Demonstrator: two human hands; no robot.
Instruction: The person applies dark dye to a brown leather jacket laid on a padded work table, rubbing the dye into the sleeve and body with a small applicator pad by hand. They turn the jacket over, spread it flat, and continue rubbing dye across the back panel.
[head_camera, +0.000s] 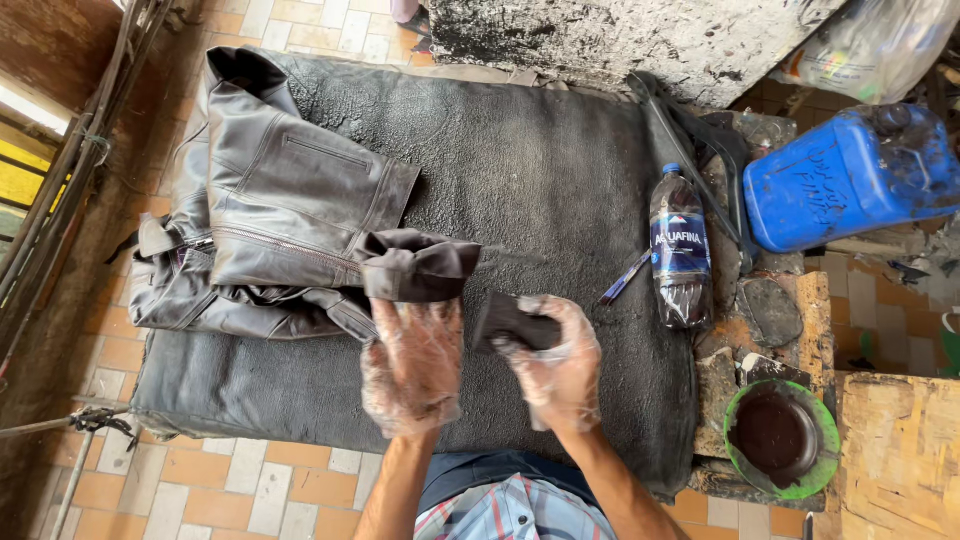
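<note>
Head view, looking straight down. Dark brown leather jacket (270, 210) lies crumpled on the left half of the surface (540, 170), which is covered by a dark grey, stained mat. Leather looks glossy, creased, with a visible seam pocket and zip edge; one sleeve runs out to the right, its cuff (420, 265) duller and darker than the body. Left hand (412, 365), in a thin clear plastic glove, grips the sleeve just below the cuff. Right hand (555, 365), gloved the same way, is closed around a small black pad (515, 322), held just right of the cuff, not touching it. Plastic bottle (680, 250) of dark liquid lies to the right; green bowl (782, 438) of brown paste near the lower right; blue jerrycan (850, 175) beyond.
</note>
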